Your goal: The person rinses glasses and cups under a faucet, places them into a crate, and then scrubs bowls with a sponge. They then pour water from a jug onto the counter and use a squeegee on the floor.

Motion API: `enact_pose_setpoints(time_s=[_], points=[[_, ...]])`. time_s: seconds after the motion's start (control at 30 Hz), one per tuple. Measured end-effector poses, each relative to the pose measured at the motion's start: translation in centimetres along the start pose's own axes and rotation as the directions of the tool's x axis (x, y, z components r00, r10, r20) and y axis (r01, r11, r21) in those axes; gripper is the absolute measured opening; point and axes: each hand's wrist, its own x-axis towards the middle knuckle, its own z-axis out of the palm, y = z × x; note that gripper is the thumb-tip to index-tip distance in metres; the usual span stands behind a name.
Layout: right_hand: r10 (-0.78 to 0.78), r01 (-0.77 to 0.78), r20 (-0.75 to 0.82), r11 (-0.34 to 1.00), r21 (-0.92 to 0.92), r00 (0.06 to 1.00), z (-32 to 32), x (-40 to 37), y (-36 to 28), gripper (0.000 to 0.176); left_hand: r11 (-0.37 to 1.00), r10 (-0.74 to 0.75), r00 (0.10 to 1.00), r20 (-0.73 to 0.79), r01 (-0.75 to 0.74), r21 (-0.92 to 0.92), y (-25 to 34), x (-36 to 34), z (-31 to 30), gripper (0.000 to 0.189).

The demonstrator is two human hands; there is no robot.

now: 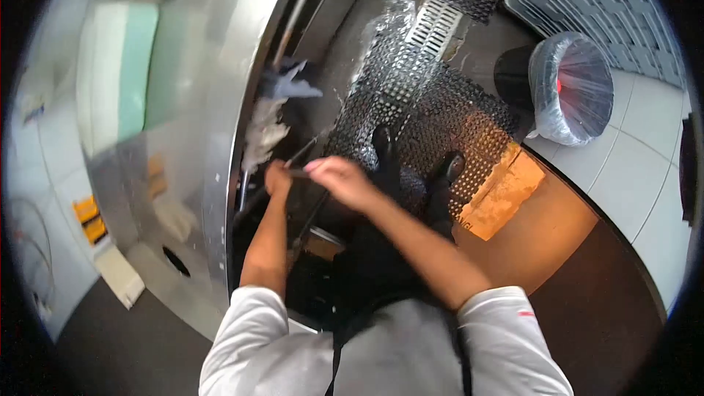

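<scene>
My left hand [278, 177] is closed around a thin dark rod-like object [299, 173] at the edge of a stainless steel counter [198, 103]. My right hand [343, 180] comes in from the right, blurred by motion, and grips the same thin object beside the left hand. Just above my hands a crumpled white and grey cloth [273, 114] hangs from a rail under the counter edge. My black shoes [383, 148] stand below on a perforated black floor mat [440, 114].
A bin lined with a clear plastic bag [572, 88] stands at the right on white floor tiles. A flattened piece of cardboard [502, 191] lies on the floor beside the mat. A metal floor drain grate [438, 22] and stacked grey trays [587, 0] are at the top.
</scene>
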Motion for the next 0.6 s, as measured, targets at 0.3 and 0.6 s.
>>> enact_pose_setpoints(time_s=[0.3,0.6], points=[[0.135,-0.125,-0.249,0.991,0.055,0.959,-2.8,-0.9,-4.5,0.016,0.955,0.182,0.946,-0.267,-0.235,-0.183,6.2,2.1,2.1,0.015],[-0.177,0.084,-0.541,0.978,-0.192,0.822,-2.9,-13.5,-20.4,0.020,0.619,0.621,0.653,-0.433,-0.748,-0.241,24.7,-4.7,-9.8,0.013]])
